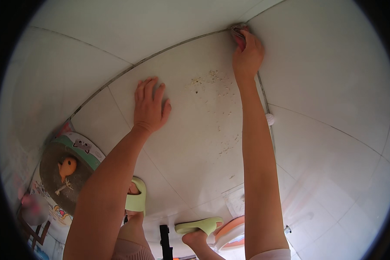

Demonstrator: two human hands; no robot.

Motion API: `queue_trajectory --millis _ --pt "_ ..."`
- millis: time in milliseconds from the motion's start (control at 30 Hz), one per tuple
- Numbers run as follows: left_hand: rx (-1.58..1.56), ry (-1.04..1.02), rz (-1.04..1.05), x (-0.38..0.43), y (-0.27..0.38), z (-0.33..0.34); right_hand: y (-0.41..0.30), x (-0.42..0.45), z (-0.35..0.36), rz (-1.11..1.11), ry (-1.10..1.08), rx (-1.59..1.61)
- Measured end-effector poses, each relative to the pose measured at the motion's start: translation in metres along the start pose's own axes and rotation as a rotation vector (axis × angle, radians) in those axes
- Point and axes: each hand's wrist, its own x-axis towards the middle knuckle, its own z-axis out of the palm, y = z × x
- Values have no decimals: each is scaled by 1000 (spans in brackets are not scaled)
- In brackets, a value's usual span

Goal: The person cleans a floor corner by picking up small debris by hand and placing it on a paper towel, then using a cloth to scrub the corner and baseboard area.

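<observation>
My right hand (249,58) reaches far forward and grips a crumpled pink and grey cloth (238,39). It presses the cloth into the corner where the tiled walls meet the floor. Palm down, my left hand (150,105) rests on the pale floor tile (188,130) with its fingers apart and nothing in it. Between the hands, small beige crumbs or pellets (213,75) lie scattered, thickest below the cloth and thinner back towards me. A small dark speck (196,92) sits beside them.
A cat scratcher (50,162) with an orange fish toy (68,167) stands at the left, partly behind my left arm. A small pale ball (270,119) lies against the right wall. Green slippers (136,203) are on my feet, near an orange-and-white rounded object (229,232).
</observation>
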Motion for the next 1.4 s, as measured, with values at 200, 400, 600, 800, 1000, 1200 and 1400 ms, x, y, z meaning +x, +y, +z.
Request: queue_trajectory --millis 200,400,600,800,1000,1200,1400 --pt "34 -18 -8 -4 -5 -1 -72 -37 55 263 49 -47" --pt "40 -23 -9 -6 -7 -2 -75 -42 6 17 -231 259" --pt "-14 2 -10 -1 1 4 -91 -42 54 236 21 -36" --pt "31 -13 -9 -5 -5 -2 -79 -50 17 -105 -372 181" --pt "-2 -3 -11 2 2 4 -14 -12 12 80 45 45" --pt "27 -18 -35 -8 -8 -3 -71 -35 9 12 -423 192" --pt "17 -6 -9 0 1 2 -85 -42 23 -6 -182 310"
